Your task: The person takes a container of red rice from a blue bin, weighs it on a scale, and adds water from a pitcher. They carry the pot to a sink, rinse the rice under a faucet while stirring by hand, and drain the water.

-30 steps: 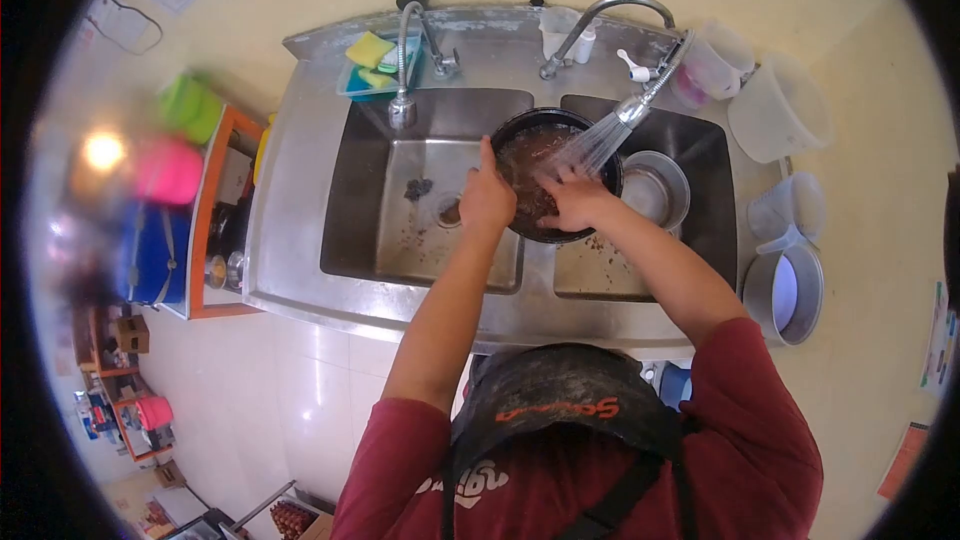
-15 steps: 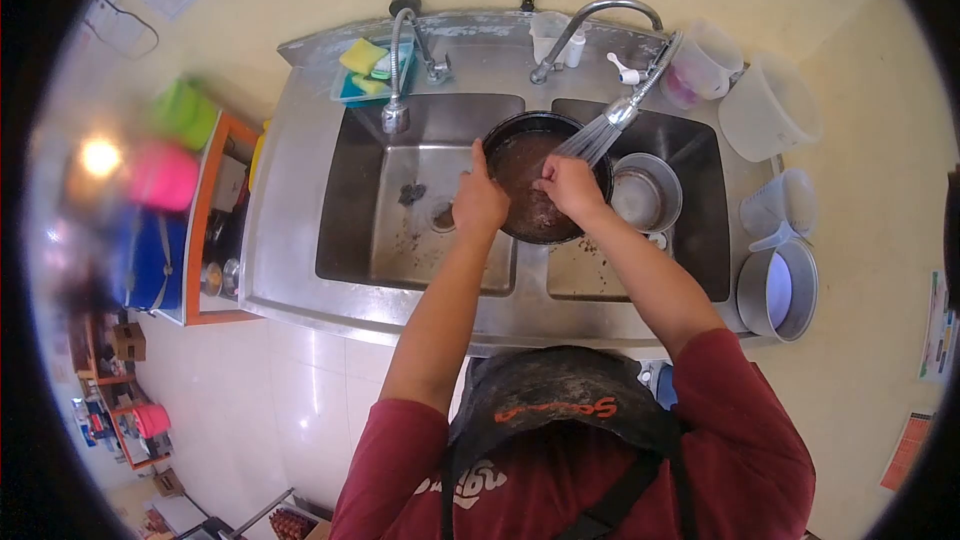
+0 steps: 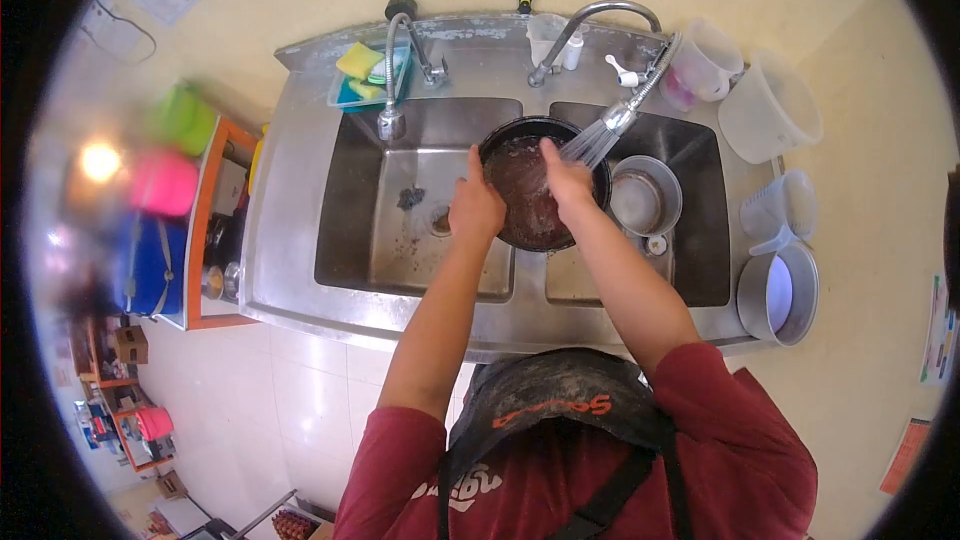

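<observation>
A round black pan (image 3: 522, 202) with brownish water in it straddles the divider between the two sink basins. My left hand (image 3: 477, 206) grips its left rim, one finger stretched along the edge. My right hand (image 3: 570, 186) is over the right part of the pan, one digit extended and the rest partly hidden; I see nothing held in it. Water sprays from the right faucet head (image 3: 620, 118) into the pan, beside my right hand. In the right basin, a round metal cake tin (image 3: 645, 197) sits just right of the pan.
Dark scraps (image 3: 411, 198) lie in the left basin (image 3: 400, 260). A second faucet (image 3: 391, 122) hangs over it, near a tray of sponges (image 3: 358, 62). Plastic jugs (image 3: 778, 205), a large tub (image 3: 765, 110) and another metal tin (image 3: 795, 305) line the right edge.
My right hand has straightened from a curled pose and shifted slightly up within the pan. The pan sits a little lower in view; my left hand stays at its rim.
</observation>
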Tool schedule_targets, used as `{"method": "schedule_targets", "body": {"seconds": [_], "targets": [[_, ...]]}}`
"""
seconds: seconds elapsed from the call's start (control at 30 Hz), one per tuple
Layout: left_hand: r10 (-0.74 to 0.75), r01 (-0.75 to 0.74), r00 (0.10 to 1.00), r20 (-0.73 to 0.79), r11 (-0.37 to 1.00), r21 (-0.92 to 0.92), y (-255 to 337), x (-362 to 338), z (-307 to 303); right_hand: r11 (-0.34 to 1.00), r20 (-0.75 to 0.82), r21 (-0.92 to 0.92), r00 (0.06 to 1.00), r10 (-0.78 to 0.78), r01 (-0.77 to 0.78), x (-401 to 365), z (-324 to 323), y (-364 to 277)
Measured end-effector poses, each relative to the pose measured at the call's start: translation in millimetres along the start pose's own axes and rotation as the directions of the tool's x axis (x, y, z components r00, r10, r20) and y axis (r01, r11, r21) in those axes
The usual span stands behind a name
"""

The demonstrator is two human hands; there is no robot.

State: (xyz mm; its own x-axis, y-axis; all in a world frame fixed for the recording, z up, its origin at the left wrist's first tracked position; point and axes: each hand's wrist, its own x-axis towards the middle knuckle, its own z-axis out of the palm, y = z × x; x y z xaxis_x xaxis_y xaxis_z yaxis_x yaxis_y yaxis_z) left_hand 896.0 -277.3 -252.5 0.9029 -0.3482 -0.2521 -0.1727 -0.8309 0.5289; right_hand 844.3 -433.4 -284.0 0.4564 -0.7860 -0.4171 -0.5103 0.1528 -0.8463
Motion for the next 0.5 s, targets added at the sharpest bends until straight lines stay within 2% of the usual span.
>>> {"method": "schedule_targets", "body": {"seconds": [0.03,0.07,0.13,0.17,0.27,0.37,0.4,0.43,0.5], "targets": [[0.004,-0.004,1.000,0.002,1.000,-0.008,-1,0,1,0.948,0.003,0.313,0.998,-0.056,0.052,14,4,16],[-0.001,0.001,1.000,0.001,1.000,-0.016,-2,0,4,0.929,0.117,0.366,0.993,0.002,-0.045,28,-3,35],[0.000,0.000,1.000,0.001,1.000,-0.028,-6,4,10,0.861,0.340,0.444,0.936,0.094,-0.248,-12,-41,6],[0.008,-0.008,1.000,-0.015,0.999,-0.031,-8,5,12,0.871,0.355,0.409,0.927,0.125,-0.274,-30,-49,-12],[0.017,-0.019,0.999,-0.038,0.999,-0.037,-8,4,14,0.766,0.490,0.471,0.852,0.186,-0.438,-33,-74,-19],[-0.005,0.004,1.000,-0.031,1.000,-0.026,1,-1,3,0.575,0.552,0.647,0.828,0.100,-0.500,0,-124,-15],[-0.009,0.008,0.999,-0.040,1.000,-0.014,3,-2,2,0.518,0.480,0.725,0.872,0.094,-0.454,25,-138,-10],[-0.015,0.015,0.999,-0.048,1.000,-0.003,4,-3,2,0.570,0.347,0.744,0.930,0.119,-0.350,58,-149,-7],[-0.014,0.013,0.999,-0.047,1.000,-0.020,5,-3,1,0.789,0.118,0.609,0.993,0.014,-0.083,98,-151,-28]]}}
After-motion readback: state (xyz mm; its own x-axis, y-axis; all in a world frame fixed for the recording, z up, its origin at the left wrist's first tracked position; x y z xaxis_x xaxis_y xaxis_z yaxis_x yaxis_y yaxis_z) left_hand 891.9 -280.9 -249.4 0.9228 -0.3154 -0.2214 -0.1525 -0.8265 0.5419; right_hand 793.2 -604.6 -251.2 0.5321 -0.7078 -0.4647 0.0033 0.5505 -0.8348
